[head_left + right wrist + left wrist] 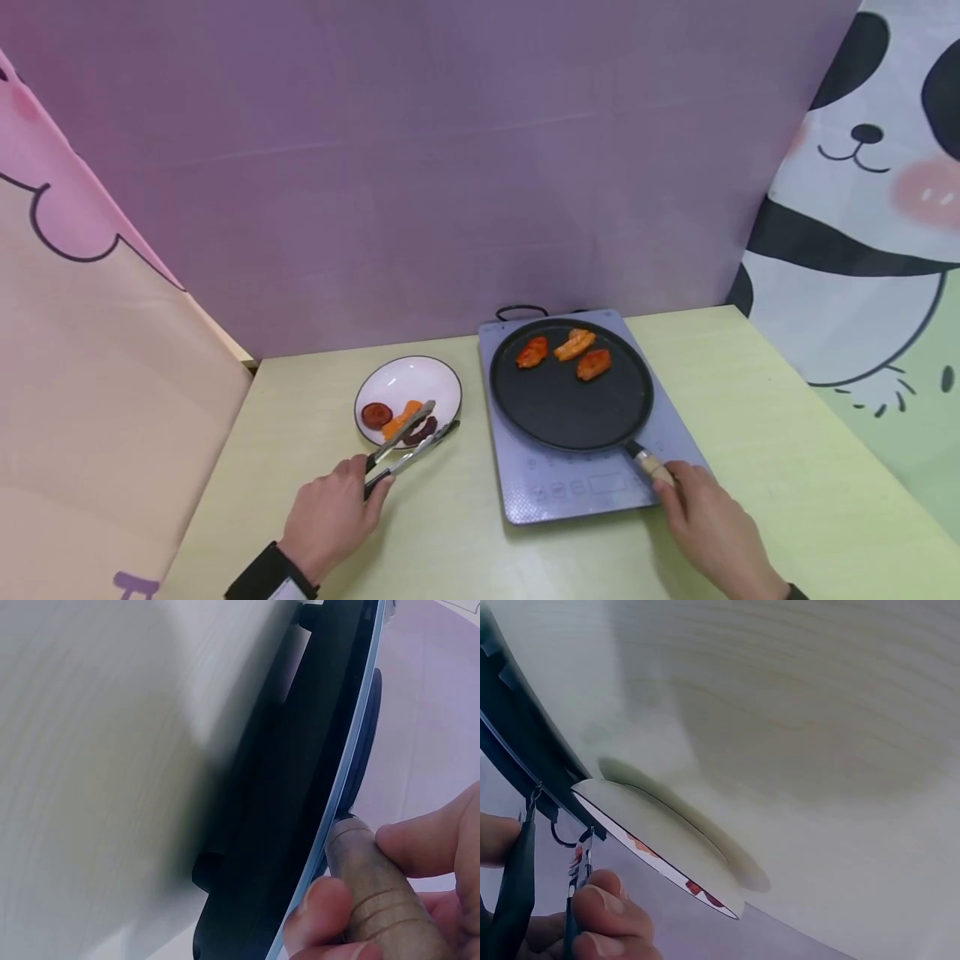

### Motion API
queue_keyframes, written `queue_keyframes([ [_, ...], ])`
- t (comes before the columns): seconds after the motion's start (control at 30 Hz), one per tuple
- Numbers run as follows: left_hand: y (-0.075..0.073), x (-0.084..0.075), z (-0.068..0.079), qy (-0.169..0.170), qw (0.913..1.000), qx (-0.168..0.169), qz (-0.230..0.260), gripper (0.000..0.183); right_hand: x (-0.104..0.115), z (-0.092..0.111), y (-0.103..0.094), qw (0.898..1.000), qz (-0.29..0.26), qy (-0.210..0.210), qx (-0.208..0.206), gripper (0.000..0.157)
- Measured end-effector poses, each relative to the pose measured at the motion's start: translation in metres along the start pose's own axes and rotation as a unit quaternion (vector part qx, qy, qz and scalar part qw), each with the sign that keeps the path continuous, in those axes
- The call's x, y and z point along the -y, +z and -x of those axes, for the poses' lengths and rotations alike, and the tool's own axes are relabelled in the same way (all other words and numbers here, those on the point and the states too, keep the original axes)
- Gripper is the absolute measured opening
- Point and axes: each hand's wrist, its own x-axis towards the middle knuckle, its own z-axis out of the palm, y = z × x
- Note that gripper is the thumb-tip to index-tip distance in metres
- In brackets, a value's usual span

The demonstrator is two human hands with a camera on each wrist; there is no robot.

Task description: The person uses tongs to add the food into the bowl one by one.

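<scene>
My left hand (pixel 333 510) holds a pair of metal tongs (pixel 411 454) by its dark grips. The tongs' arms stand apart over the near right edge of a white plate (pixel 390 385) with a dark rim. On that plate lie a round reddish-brown slice (pixel 377 415), orange pieces (pixel 395 425) and a dark red piece (pixel 427 431), partly hidden by the tongs. My right hand (pixel 712 521) grips the wooden handle (pixel 651 464) of a flat black pan (pixel 570 408). Three reddish-orange pieces of meat (pixel 593 364), resembling chicken wings, lie towards the pan's far side.
Beneath the pan is a grey induction cooker (pixel 525 492), with a black cable (pixel 521 308) looped behind it. Everything stands on a light wooden table (pixel 292 433). A purple cloth wall (pixel 420 183) closes off the back, and a panda-print sheet (pixel 870 308) hangs at the right.
</scene>
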Motion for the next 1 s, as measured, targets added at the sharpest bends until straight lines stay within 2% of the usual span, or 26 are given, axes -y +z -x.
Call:
queue_keyframes([
  [0.33, 0.003, 0.007, -0.001, -0.013, 0.9999, 0.001, -0.001, 0.040, -0.001, 0.001, 0.001, 1.000, 0.001, -0.001, -0.004, 0.019],
  [0.77, 0.001, 0.010, -0.007, -0.032, 0.9989, 0.032, 0.013, 0.037, 0.000, 0.000, 0.001, 1.000, 0.004, 0.000, -0.001, 0.018],
  [1.0, -0.004, 0.012, -0.013, -0.030, 0.9982, 0.048, 0.017, 0.036, 0.001, 0.000, 0.000, 1.000, 0.005, 0.000, 0.002, 0.019],
])
